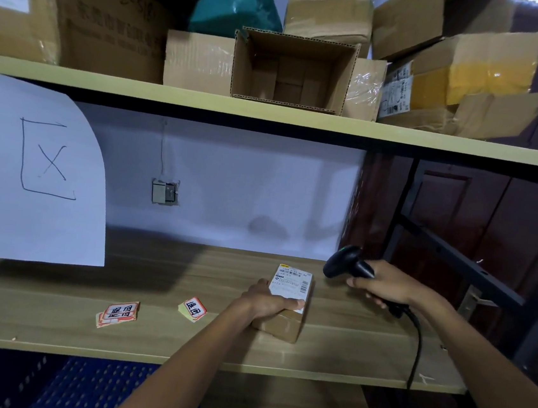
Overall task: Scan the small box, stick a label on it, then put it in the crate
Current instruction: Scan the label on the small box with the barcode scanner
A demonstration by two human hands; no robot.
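Observation:
A small brown cardboard box [287, 318] with a white shipping label on top rests on the wooden shelf [160, 278]. My left hand [267, 300] grips its near left side, thumb across the label. Just right of the box, my right hand [385, 284] holds a black corded barcode scanner [342, 263], its head pointing left and down toward the box's label. Two lots of red-and-white stickers lie on the shelf: a small stack [118, 314] at the left and a single one [193, 309] closer to the box. A blue crate [99, 385] shows below the shelf's front edge.
The upper shelf [270, 114] carries several cardboard boxes, one open and facing me [291, 70], and a green plastic parcel [235, 7]. A white paper sign [32, 172] hangs at the left. A dark metal rack frame [455, 253] and a door stand at the right.

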